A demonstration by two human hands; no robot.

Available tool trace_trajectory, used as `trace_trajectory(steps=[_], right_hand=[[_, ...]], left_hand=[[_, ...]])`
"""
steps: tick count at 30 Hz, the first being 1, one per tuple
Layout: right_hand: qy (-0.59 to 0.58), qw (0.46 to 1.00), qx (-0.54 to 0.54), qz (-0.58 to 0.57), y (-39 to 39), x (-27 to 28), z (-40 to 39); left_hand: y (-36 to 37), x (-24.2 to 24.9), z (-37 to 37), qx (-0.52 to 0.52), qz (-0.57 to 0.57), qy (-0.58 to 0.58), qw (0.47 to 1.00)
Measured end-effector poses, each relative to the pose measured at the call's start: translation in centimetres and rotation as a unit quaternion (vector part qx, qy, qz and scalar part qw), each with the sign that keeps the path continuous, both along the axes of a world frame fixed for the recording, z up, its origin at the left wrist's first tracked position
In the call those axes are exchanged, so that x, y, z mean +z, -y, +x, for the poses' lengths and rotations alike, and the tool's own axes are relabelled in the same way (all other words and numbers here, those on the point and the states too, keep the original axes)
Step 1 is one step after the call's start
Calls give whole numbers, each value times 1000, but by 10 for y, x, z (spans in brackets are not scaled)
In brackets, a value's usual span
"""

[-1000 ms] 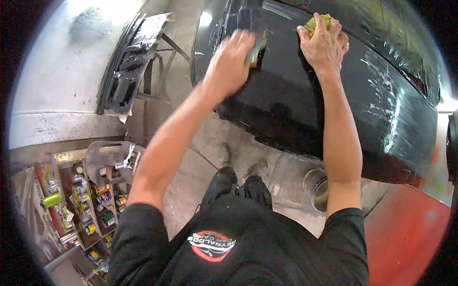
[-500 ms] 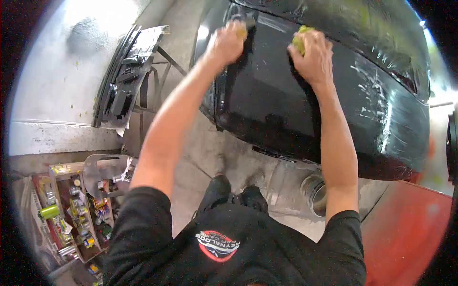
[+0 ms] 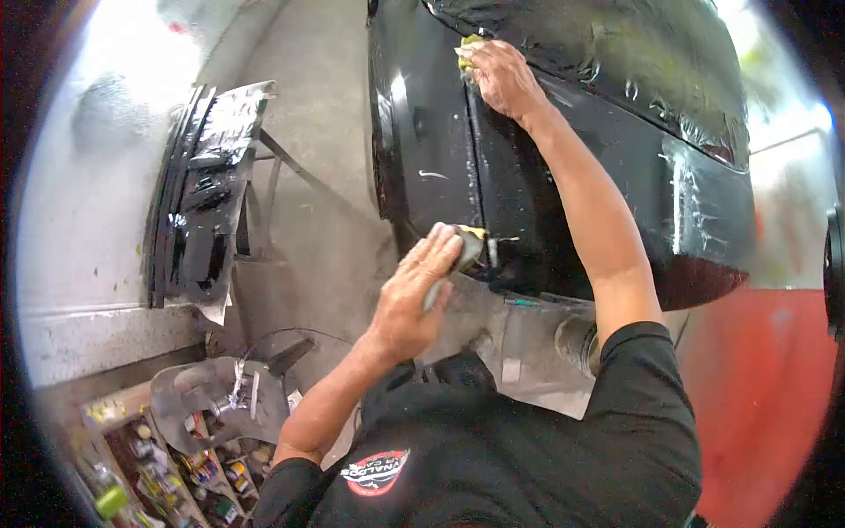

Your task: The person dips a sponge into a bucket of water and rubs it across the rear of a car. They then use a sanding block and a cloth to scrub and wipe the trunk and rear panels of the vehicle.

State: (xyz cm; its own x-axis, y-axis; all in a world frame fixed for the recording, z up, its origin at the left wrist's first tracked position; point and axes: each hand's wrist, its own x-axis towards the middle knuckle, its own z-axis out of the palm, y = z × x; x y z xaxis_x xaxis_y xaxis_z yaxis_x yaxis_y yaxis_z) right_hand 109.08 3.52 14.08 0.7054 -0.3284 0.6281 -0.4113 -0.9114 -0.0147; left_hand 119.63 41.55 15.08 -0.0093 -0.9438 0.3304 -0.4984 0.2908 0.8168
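Observation:
A wet, glossy black car body panel (image 3: 546,211) fills the area before me, with a seam running down its left part. My right hand (image 3: 509,81) is closed on a crumpled yellow-green cloth (image 3: 469,55), pressed on the panel near the upper end of that seam. Nearer my body, my left hand (image 3: 414,295) grips a grey pad (image 3: 471,248) with a yellowish edge at the panel's lower corner. Part of the pad is hidden by the fingers. Whitish wet streaks (image 3: 682,207) mark the panel's right side.
Plastic sheeting (image 3: 607,44) covers the car beyond the panel. At left, a black part (image 3: 207,202) rests on a metal stand (image 3: 282,150). A cluttered shelf cart (image 3: 158,471) stands lower left, and a round container (image 3: 576,343) sits on the floor beside the car.
My left hand has come down toward me to the panel's lower corner. My right hand has shifted left with the cloth, and the view has turned and moved left.

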Motion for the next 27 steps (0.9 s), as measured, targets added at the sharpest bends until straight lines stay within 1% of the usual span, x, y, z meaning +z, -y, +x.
trace_trajectory(steps=[3,4,5,6,7,8,9,10,12,13,14,15,18,19,21,23,24,26,27], right_hand=[[-9,996,15,85,-30,2,-2],[-19,997,26,70,-50,0,-12],[-23,994,26,107,-84,10,-21],[34,997,22,66,-112,4,-30],[10,995,27,93,-141,9,-41],[-31,995,5,98,-171,14,-53],[-41,992,-14,115,-198,10,-66],[-32,988,-10,150,-224,18,-71],[-42,979,-38,195,-268,15,-91],[-47,979,-45,194,-286,12,-101],[-56,976,-57,202,-302,13,-110],[-65,973,-69,210,-314,13,-118],[-14,972,-138,190,-320,13,-152],[3,969,-186,164,-312,8,-164],[48,942,-304,137,-300,5,-181],[96,930,-335,114,-291,-8,-187],[118,923,-352,105,-289,-14,-188],[115,919,-368,88,-292,-16,-184],[113,917,-373,80,-294,-16,-181]], left_hand=[[2,-11,52,20,7,-84,996],[3,-13,68,18,32,-115,993],[7,-10,81,14,24,-117,993],[10,-8,92,12,27,-122,992],[14,-6,101,10,30,-127,991],[18,-6,107,29,45,-105,993],[24,0,110,29,71,-110,991],[29,9,110,31,97,-114,988],[44,19,104,23,90,-101,991],[51,25,101,20,87,-94,992],[58,33,97,17,115,-74,991],[70,29,92,9,77,-55,995],[109,23,74,-16,-30,3,999],[125,21,69,-30,-60,25,997],[166,17,55,-37,-153,113,981],[207,16,44,-43,-227,195,953],[226,13,42,-55,-231,219,946],[257,4,43,-74,-239,266,931],[263,-4,50,-96,-219,290,927]])
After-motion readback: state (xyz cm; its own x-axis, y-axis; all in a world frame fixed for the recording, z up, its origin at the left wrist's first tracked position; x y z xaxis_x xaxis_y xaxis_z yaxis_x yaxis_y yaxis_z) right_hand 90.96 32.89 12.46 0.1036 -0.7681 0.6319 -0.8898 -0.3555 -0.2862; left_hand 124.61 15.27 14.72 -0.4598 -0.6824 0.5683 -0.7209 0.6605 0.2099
